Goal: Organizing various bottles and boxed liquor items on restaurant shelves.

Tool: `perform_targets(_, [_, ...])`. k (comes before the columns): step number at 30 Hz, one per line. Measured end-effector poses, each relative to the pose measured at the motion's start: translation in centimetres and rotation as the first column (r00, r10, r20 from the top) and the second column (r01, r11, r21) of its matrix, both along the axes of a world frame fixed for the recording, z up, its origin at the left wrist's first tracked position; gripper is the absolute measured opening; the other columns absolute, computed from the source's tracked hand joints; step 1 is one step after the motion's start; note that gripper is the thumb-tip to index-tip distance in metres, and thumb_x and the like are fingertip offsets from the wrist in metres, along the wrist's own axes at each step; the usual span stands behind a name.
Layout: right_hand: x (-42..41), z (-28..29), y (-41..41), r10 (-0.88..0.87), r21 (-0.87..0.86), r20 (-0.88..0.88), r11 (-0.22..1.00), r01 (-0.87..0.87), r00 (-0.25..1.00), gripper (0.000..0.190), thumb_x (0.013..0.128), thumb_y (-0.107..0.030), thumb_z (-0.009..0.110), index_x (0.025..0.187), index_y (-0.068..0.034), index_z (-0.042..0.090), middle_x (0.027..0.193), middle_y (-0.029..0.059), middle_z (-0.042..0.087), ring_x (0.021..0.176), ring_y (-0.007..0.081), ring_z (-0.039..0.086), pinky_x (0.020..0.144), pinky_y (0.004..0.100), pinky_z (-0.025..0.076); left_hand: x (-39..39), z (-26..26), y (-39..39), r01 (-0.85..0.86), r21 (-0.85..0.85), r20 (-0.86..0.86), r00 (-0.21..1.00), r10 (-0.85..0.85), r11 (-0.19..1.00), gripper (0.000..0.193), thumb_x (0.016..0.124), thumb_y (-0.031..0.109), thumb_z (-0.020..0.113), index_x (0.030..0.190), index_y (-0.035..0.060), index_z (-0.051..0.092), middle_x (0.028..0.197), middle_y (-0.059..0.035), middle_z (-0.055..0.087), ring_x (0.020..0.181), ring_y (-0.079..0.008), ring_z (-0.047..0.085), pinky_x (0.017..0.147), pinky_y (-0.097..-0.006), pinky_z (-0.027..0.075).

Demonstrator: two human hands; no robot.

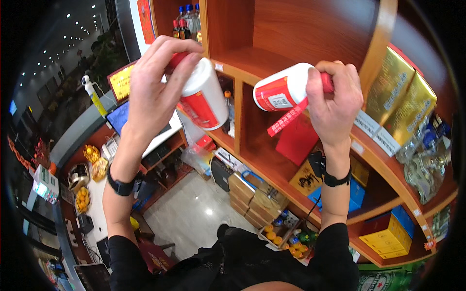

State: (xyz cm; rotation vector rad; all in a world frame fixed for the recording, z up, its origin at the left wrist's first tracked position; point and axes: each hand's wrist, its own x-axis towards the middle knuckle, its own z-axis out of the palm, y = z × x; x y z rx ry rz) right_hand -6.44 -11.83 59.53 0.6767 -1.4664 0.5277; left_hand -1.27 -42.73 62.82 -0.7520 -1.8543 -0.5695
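In my left hand (160, 76) is a white bottle (214, 83) with a red label, gripped at its red cap and tilted, its base towards the lower right. My right hand (335, 98) grips a second white bottle (296, 82) by its red cap. This one lies nearly level, base to the left, with a red-and-white label bearing a printed code. A red ribbon (287, 118) with writing hangs down from its neck. Both bottles are held in the air before a wooden shelf unit (251, 76), apart from each other.
On the right, gold boxes (411, 105) and a glass ornament (424, 174) stand on the curved shelf. Small bottles (184, 23) fill a compartment at the top. Cardboard boxes (244, 198) stand on the tiled floor (182, 211). A white counter (96, 203) with oranges (82, 199) runs along the left.
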Motion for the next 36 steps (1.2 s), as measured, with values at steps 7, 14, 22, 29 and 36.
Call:
perform_targets(7, [-6.9, 2.5, -1.4, -0.249, 0.057, -0.128, 0.965, 0.258, 0.96, 0.011, 0.087, -0.014, 0.081, 0.088, -0.013, 0.07, 0.076, -0.0008, 0.062, 0.071, 0.0222, 0.056, 0.068, 0.0386, 0.044, -16.7, 3.6, 0.2, 0.21, -0.142, -0.107, 0.968, -0.226, 0.967, 0.013, 0.102, 0.011, 0.073, 0.11, 0.0019, 0.079, 0.102, -0.0127, 0.076, 0.091, -0.0264, 0.076, 0.082, -0.0365, 0.059])
perform_targets(14, [-10.5, 4.5, -1.4, -0.377, 0.133, -0.09, 0.913, 0.386, 0.922, 0.011, 0.094, -0.016, 0.079, 0.093, -0.007, 0.072, 0.074, 0.004, 0.059, 0.07, 0.021, 0.053, 0.065, 0.0366, 0.046, -26.8, 5.1, 0.9, 0.453, 0.016, 0.19, 0.874, -0.448, 0.891, 0.021, 0.108, 0.014, 0.068, 0.123, 0.0026, 0.079, 0.105, -0.0074, 0.075, 0.093, -0.0131, 0.073, 0.082, -0.0291, 0.056])
perform_targets(22, [-13.5, 7.3, -4.7, -0.511, 0.323, 0.329, 0.851, 0.414, 0.794, 0.023, 0.106, -0.026, 0.072, 0.113, -0.004, 0.073, 0.085, 0.0068, 0.063, 0.075, 0.0186, 0.058, 0.071, 0.0345, 0.049, -34.7, 4.7, 2.5, 0.419, -0.215, 0.02, 0.905, -0.425, 0.882, 0.025, 0.108, 0.017, 0.065, 0.125, 0.0011, 0.077, 0.109, -0.0169, 0.075, 0.096, -0.0322, 0.075, 0.085, -0.0386, 0.057])
perform_targets(29, [-19.1, 8.5, -5.8, -0.538, 0.339, 0.359, 0.837, 0.431, 0.763, 0.018, 0.106, -0.021, 0.066, 0.105, -0.004, 0.065, 0.084, 0.0175, 0.065, 0.082, 0.0355, 0.066, 0.076, 0.045, 0.053, -36.0, 3.4, 3.2, 0.326, -0.194, -0.341, 0.862, -0.375, 0.925, 0.037, 0.107, 0.025, 0.064, 0.124, -0.0063, 0.07, 0.118, -0.0278, 0.071, 0.104, -0.0434, 0.068, 0.095, -0.0456, 0.056])
perform_targets(36, [-22.3, 7.2, -3.1, -0.261, 0.063, 0.631, 0.956, 0.287, 0.73, 0.035, 0.112, -0.034, 0.066, 0.132, -0.005, 0.071, 0.096, 0.0035, 0.068, 0.087, 0.0134, 0.063, 0.081, 0.0308, 0.053, -32.2, -5.2, 2.9, 0.586, 0.069, -0.253, 0.793, -0.554, 0.807, 0.056, 0.083, 0.013, 0.091, 0.135, 0.0067, 0.071, 0.131, -0.0145, 0.063, 0.113, -0.0356, 0.064, 0.096, -0.0443, 0.055])
